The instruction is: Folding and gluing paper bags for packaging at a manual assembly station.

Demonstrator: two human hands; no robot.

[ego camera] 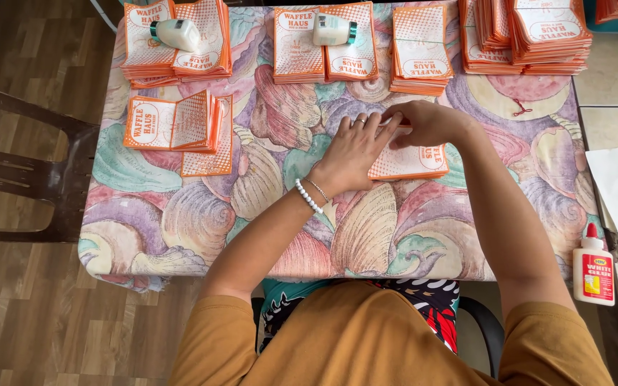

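Overhead view of a table draped in a glossy cloth [180,214] printed with pastel shells. Near the cloth's centre lies a flat orange-and-white paper sleeve [413,161], rectangular, with a dotted border. The left hand [355,150] presses on the sleeve's left edge, palm down and fingers spread flat; it grips nothing. The right hand [427,121] rests on the sleeve's far edge, fingers curled onto the paper; whether they pinch it cannot be told. Along the cloth's far edge stand five stacks of like sleeves; two [177,43] [325,43] each carry one pale plastic bottle [177,33] [334,30] lying on its side. A sixth, fanned pile [173,129] lies left of centre. Just off the cloth's near right corner stands one white glue bottle [594,268] with a red cap.
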